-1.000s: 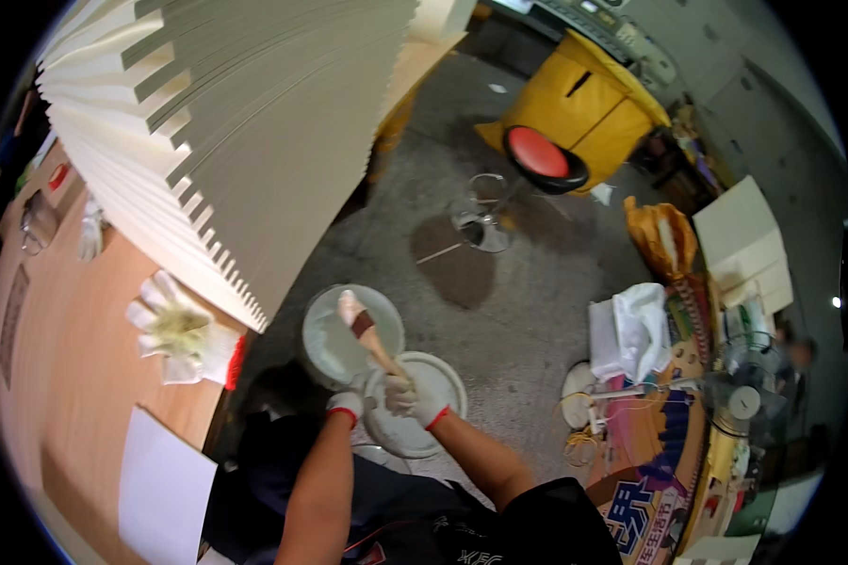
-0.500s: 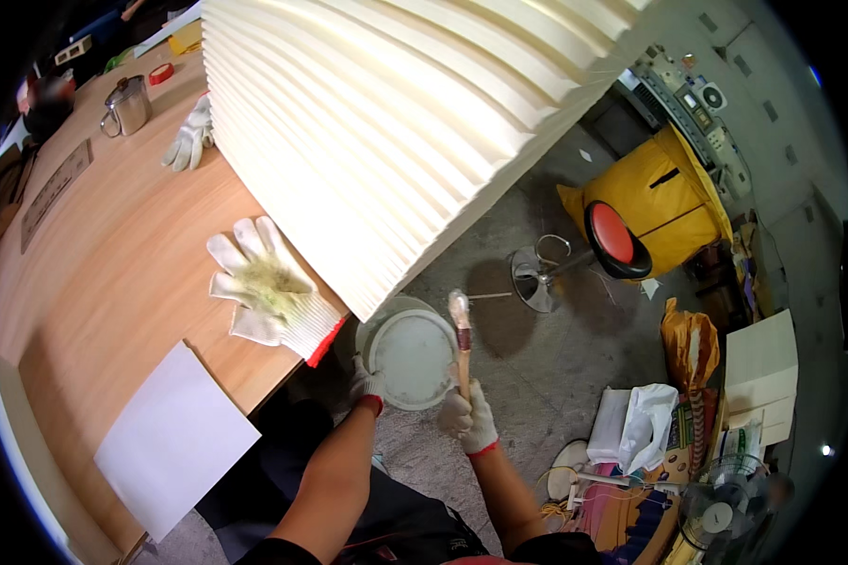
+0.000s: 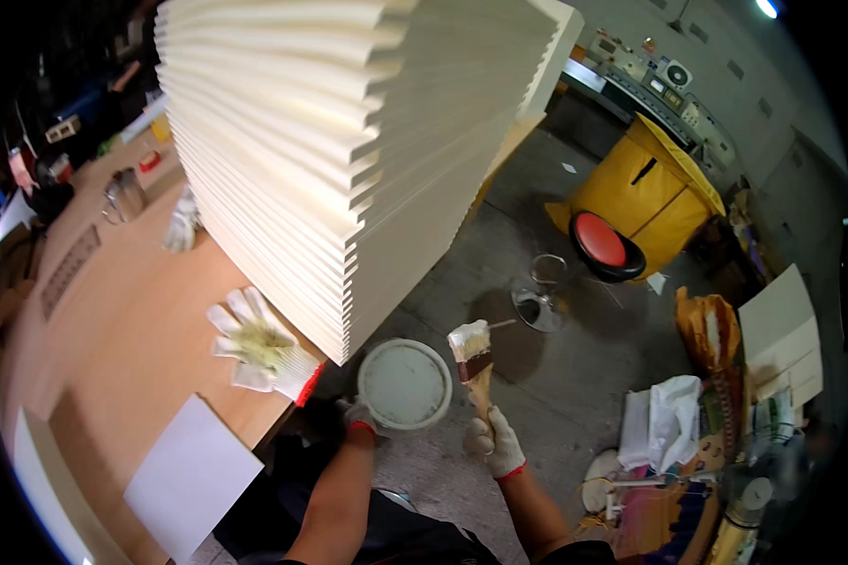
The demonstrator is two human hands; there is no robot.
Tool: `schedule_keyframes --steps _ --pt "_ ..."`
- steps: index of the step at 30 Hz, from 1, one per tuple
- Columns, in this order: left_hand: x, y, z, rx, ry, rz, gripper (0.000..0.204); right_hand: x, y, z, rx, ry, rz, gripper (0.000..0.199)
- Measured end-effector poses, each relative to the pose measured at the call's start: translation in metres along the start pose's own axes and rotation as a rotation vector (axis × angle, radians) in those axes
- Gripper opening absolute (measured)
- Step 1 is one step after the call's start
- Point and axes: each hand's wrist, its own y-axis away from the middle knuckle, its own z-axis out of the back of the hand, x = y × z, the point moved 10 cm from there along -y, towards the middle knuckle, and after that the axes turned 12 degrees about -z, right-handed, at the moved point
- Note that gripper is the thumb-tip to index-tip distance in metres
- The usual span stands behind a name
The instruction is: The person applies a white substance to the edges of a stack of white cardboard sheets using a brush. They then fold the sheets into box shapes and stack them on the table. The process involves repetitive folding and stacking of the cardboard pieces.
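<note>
My right hand (image 3: 495, 443), in a white knit glove with a red cuff, is closed around the wooden handle of a flat paintbrush (image 3: 472, 354). The brush points upward, its bristles coated in something whitish. Left of it, a round whitish bucket (image 3: 364, 385) with pale contents is beside the table corner. My left hand (image 3: 359, 414), gloved the same way, grips the bucket's near left rim; its fingers are partly hidden. Above the bucket rises a tall stack of cream layered sheets (image 3: 264, 179) with wavy edges, standing on the table (image 3: 141, 348).
On the table lie a stained glove (image 3: 262, 344), another glove (image 3: 181, 224), a white sheet (image 3: 193, 480) and a metal mug (image 3: 122, 196). A red-seated stool (image 3: 601, 240) stands before a yellow-covered bulk (image 3: 650, 184). Boxes, bags and a fan (image 3: 758, 490) crowd the right.
The paintbrush has turned so that its broad face shows, and it sits slightly lower and farther right. My view has shifted, bringing the stack's side face into sight. Both hands keep their hold.
</note>
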Motion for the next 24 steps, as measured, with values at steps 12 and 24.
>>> schedule_keyframes --steps 12,24 --pt "-0.564 0.490 0.012 0.815 -0.815 -1.676 0.020 0.173 0.073 -0.126 0.142 0.426 0.580 0.055" --pt "-0.747 0.388 -0.124 0.617 -1.583 -1.208 0.045 0.271 0.073 -0.306 -0.138 1.130 1.494 0.044"
